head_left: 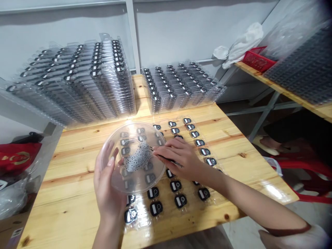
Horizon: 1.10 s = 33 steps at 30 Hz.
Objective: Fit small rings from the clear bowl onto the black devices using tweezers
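Observation:
My left hand (105,176) grips the rim of a round clear plastic dish (114,180) and holds it above the table. A heap of small silvery ring-shaped parts (138,157) lies in the dish. In my right hand (181,155) is a pair of dark tweezers (171,160), pinched between the fingers, with the tips over the dish beside the heap. Whether the tips hold a part is too small to tell. Beneath both hands, a clear tray (141,221) carries rows of small black oval devices (181,200), each with a white rectangle and a ring; the dish covers some of them.
Tall stacked clear trays (103,90) of black parts stand at the back left, a lower stack (178,86) at the back right. Right of the wooden table (241,152) are a red stool (308,173), a person's foot (267,143) and another bench with a red basket (256,60).

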### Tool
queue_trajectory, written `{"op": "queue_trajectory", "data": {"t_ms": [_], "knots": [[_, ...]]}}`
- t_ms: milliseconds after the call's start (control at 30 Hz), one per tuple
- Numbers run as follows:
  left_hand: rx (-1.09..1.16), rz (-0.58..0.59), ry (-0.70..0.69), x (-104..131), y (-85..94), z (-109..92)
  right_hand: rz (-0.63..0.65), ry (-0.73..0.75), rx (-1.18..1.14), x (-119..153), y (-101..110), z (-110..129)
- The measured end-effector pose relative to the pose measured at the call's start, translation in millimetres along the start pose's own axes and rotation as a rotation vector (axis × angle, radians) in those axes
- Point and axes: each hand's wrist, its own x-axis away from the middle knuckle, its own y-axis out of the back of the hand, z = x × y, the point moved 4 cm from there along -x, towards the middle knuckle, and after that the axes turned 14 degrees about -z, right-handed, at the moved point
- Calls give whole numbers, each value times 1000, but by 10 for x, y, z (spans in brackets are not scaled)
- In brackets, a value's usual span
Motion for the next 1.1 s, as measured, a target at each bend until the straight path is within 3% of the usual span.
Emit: {"op": "queue_trajectory", "data": {"t_ms": [433, 700, 1100], "knots": [[3, 2, 1, 10, -3, 8, -33, 7, 17, -8, 8, -2], [6, -2, -2, -12, -5, 6, -29, -98, -44, -42, 107, -32], [-12, 4, -7, 47, -32, 4, -46, 14, 27, -81, 20, 26]]}}
